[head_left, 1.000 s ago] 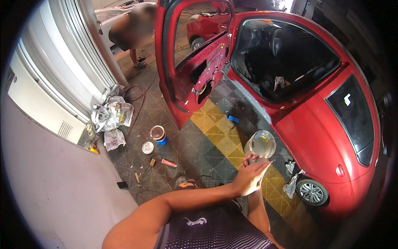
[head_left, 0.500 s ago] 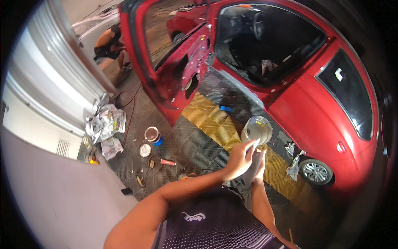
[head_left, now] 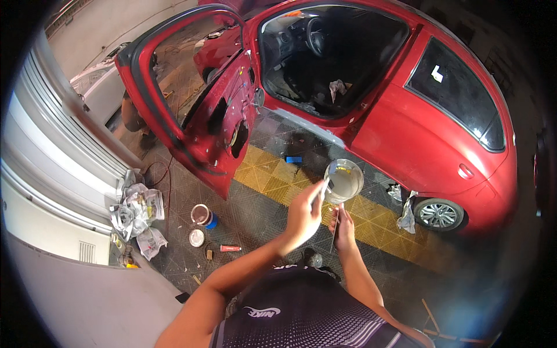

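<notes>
My left hand (head_left: pixel 304 213) is closed on a thin flat spreader (head_left: pixel 322 187), whose tip shows against the left side of a clear round bucket (head_left: pixel 344 197). Whether the spreader touches the bucket cannot be told. Just below the bucket, my right hand (head_left: pixel 344 228) grips a thin grey plate (head_left: pixel 335 231), seen almost edge-on. The two hands are apart. Inside the bucket are a pale liquid and something small and yellow.
Ahead stands a red car (head_left: pixel 406 139) with its stripped door (head_left: pixel 217 124) swung open. On the tiled floor at left are an open tub (head_left: pixel 201 214), a white lid (head_left: pixel 196 237), a red tube (head_left: pixel 230 249) and crumpled newspaper (head_left: pixel 139 209). A blue block (head_left: pixel 294 159) lies near the sill.
My hands have drawn apart; earlier the spreader was close to the plate. The plate has turned from broad side to edge-on. The view has shifted, and the crouching person is now mostly behind the door.
</notes>
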Tool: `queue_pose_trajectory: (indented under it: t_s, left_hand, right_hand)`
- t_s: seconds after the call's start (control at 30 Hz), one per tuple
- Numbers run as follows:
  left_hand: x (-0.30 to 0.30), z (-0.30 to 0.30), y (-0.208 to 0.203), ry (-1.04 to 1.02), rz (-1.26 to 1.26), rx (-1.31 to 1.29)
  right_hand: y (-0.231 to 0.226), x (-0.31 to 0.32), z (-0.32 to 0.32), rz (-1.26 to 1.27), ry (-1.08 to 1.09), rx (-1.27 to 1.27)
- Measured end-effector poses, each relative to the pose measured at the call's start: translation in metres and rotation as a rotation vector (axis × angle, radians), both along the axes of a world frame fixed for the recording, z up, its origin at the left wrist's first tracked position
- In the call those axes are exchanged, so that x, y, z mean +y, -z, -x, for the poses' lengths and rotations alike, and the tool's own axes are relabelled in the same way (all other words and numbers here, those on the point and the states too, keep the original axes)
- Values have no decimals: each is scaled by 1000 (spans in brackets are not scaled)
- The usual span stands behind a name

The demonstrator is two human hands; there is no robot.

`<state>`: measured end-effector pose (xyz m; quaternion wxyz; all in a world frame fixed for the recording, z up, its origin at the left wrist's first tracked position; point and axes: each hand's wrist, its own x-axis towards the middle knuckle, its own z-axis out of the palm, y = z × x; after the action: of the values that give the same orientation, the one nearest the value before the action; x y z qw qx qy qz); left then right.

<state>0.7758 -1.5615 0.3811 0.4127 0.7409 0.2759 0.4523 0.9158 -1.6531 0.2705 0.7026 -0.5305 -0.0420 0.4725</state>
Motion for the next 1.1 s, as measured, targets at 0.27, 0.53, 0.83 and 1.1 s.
queue_pose_trajectory:
  t_s: [0.27,0.53,0.83,1.1]
  left_hand:
    - [9,30,39,62,61,450]
    - [-11,32,-5,102,-106,226]
    - [-62,3,-13,175,-297,390]
    - [-50,-21,-24,-56,-403,197]
  right_hand:
    - [8,-29,-9,23,-296,43]
    - [-34,-35,-12,-127,203,-242]
    - [-85,-19,17,-743,24,259]
    - [-83,-19,37,-636,-200,54]
